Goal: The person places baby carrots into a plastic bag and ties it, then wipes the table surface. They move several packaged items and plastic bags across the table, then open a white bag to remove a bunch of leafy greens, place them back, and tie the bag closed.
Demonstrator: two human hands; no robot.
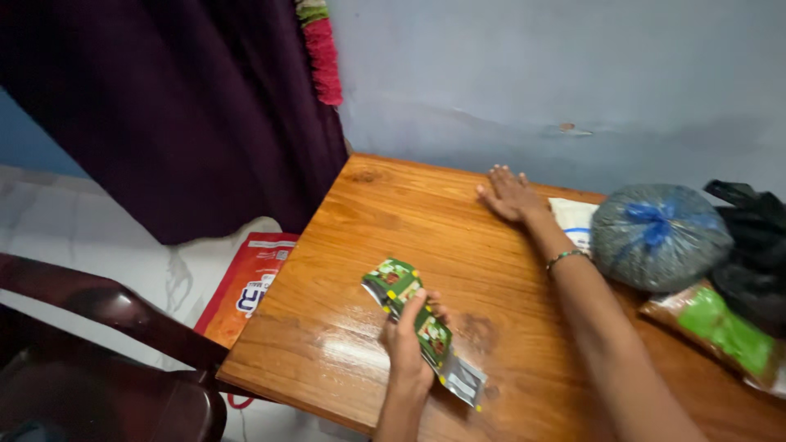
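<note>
My left hand (408,340) is closed around a strip of small green sachets (395,286), held just above the wooden table (393,213) near its front edge. The strip's silver end (463,380) trails toward me. My right hand (509,193) lies flat and palm down on the table near the far edge, fingers spread, holding nothing. A green bead bracelet (566,258) is on that wrist.
On the right stand a clear bag of grey grains tied with blue (659,237), a white packet (575,221), a black plastic bag (755,245) and a packet of green contents (727,331). A red bag (250,286) lies on the floor, next to a dark chair (106,360).
</note>
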